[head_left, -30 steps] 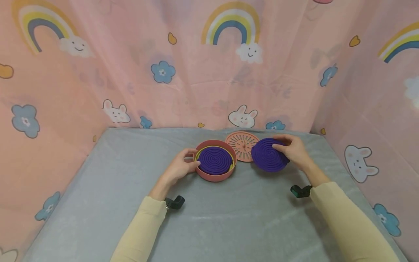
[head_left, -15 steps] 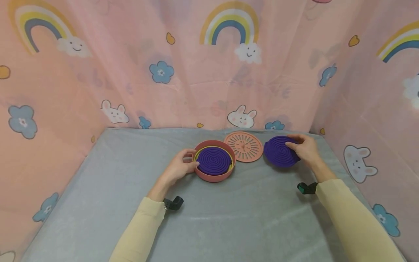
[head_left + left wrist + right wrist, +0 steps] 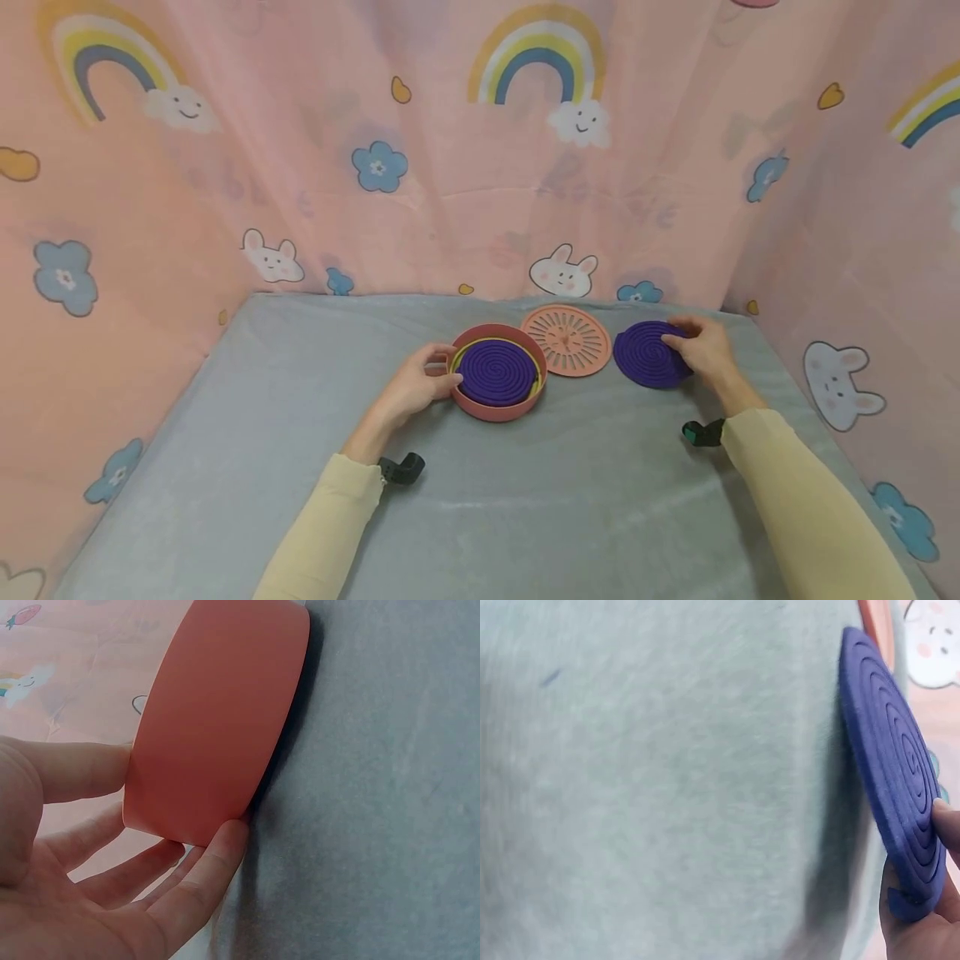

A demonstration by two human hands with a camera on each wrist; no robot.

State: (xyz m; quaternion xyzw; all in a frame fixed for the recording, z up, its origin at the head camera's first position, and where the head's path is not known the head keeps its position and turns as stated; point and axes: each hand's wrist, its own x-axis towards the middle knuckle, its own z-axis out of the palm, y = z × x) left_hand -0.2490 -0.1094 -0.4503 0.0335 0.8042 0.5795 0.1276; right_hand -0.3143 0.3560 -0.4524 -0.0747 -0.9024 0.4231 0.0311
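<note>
My left hand (image 3: 416, 385) grips the left side of a round coral-pink box (image 3: 497, 414), thumb and fingers on its wall in the left wrist view. Inside the box lies a purple mosquito coil (image 3: 495, 372), with a yellow edge (image 3: 537, 386) showing round it. My right hand (image 3: 705, 348) pinches another purple mosquito coil (image 3: 648, 355) by its right edge. The right wrist view shows this coil (image 3: 892, 769) tilted close over the cloth, thumb on its spiral face and fingers beneath. Between box and held coil lies a slotted pink lid (image 3: 585, 354).
A grey cloth (image 3: 540, 508) covers the table. Pink printed curtains (image 3: 442, 225) stand at its back and on both sides. The lid's left edge is overlapped by the box in the head view.
My right hand has moved right with its mosquito coil, which overlapped the lid before and now lies beside it, lower over the cloth. The left hand stays on the box.
</note>
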